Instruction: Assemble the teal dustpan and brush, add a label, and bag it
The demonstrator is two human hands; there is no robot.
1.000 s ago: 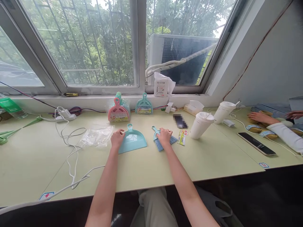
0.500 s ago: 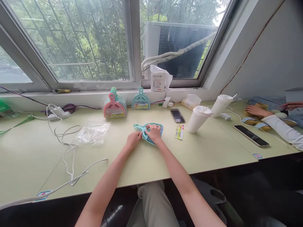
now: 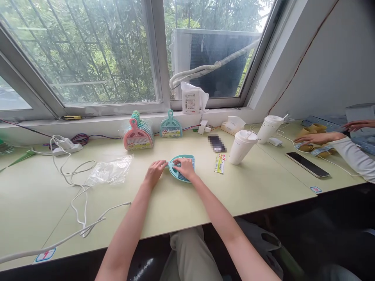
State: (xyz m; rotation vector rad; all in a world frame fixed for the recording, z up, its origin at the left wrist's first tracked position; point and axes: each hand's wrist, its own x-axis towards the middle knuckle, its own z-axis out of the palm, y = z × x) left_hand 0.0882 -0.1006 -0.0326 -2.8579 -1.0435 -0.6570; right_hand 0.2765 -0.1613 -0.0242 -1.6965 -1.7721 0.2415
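Note:
A teal mini dustpan and brush set (image 3: 178, 176) lies flat on the table in front of me, its handle pointing left. My left hand (image 3: 154, 172) is closed round the handle end, which it mostly covers. Over the middle of the set is my right hand (image 3: 184, 168), thumb and fingers bent down and gripping it; the exact grip is partly hidden by the hand. Right of it lies a yellow and white printed label card (image 3: 219, 164). A crumpled clear plastic bag (image 3: 111, 169) rests to the left.
Several wrapped dustpan sets, a pink one (image 3: 137, 136) in front, stand by the wall beside a single teal set (image 3: 170, 127). White cups (image 3: 242, 148), a phone (image 3: 307, 164) and white cables (image 3: 84, 210) lie around. At right, a co-worker's hands (image 3: 319, 137) handle brown items.
My left hand has shifted left along the handle and now covers its end. My right hand stays over the set. The view has turned slightly; the co-worker's near hand has moved.

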